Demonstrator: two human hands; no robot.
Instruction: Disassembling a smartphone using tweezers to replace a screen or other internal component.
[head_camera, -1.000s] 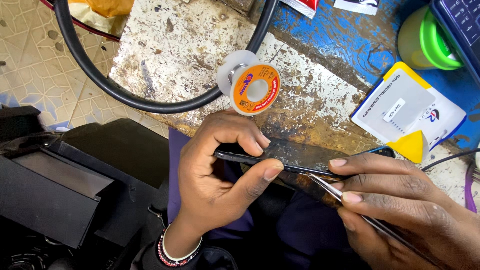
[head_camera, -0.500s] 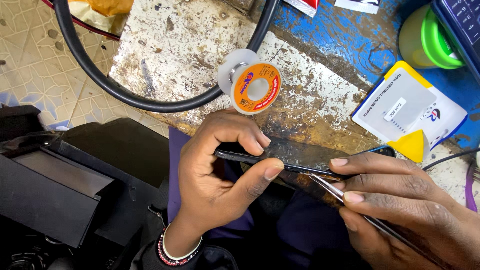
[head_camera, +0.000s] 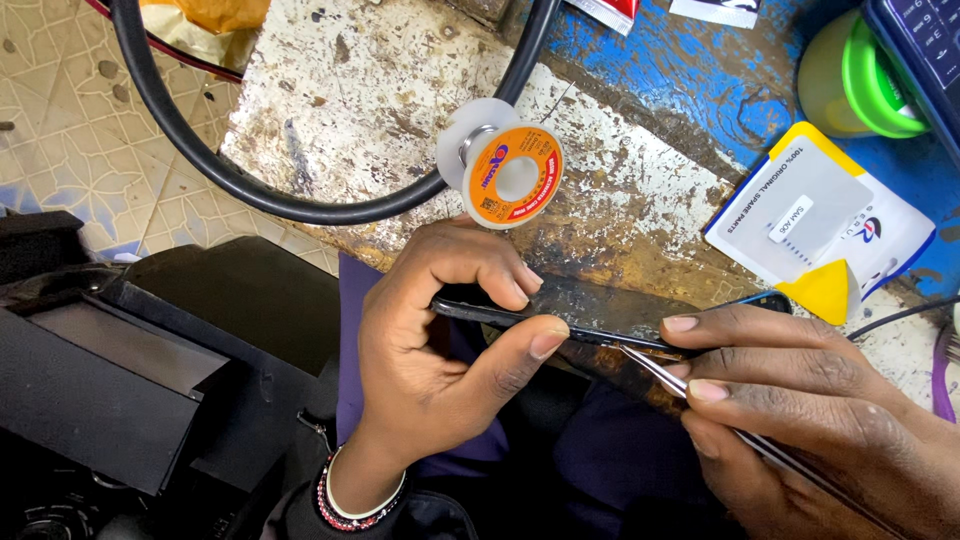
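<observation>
- The left hand (head_camera: 440, 350) came up from the lower centre of the frame, wrist bent, a beaded bracelet (head_camera: 345, 495) around it; its thumb and curled fingers pinched the left end of a dark, flat phone (head_camera: 590, 305).
- The right hand (head_camera: 800, 400) entered from the lower right, fingers stretched leftward, the upper ones lying on the phone's right end, the lower ones gripping thin metal tweezers (head_camera: 700, 405).
- The tweezers ran diagonally from the lower right, their tip touching the phone's lower edge, just right of the left thumb.
- The phone lay roughly level across the middle of the frame, held between both hands at the near edge of the worktop (head_camera: 380, 90).
- Just above the left hand stood a spool of solder (head_camera: 505, 175) with an orange label, on the scuffed white part of the worktop.
- A thick black cable (head_camera: 250, 190) looped across the upper left of the frame, passing beside the spool.
- At the right, above the right hand, lay a white and yellow packet (head_camera: 820, 225) on the blue part of the worktop.
- A green-lidded container (head_camera: 865, 75) sat in the upper right corner.
</observation>
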